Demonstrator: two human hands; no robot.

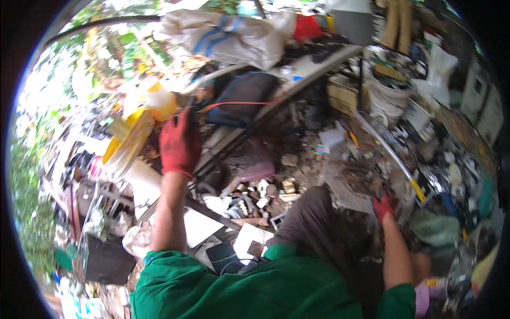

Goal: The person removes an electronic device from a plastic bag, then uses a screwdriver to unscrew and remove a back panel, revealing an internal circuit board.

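Observation:
My left hand [180, 142], in a red glove, is raised beside the edge of a long bench [223, 135]. Its fingers are bent around or against something dark that I cannot make out. A thin red cord [241, 103] runs right from near those fingertips, across a dark folded cloth or bag [241, 95]. Low on the right, my right hand [383, 206], also red-gloved, is closed close to the ground. A brownish lump [376, 186] shows at its fingers; blur hides what it is. Left of my left hand stands a yellow bucket [126, 139].
A white sack with blue stripes [228, 37] lies across the bench's far end. A pole with a yellow end [393, 154] leans beyond my right hand. At the right back stands a filled white bucket [388, 98]. White panels [202, 229] and mixed scrap surround my knee.

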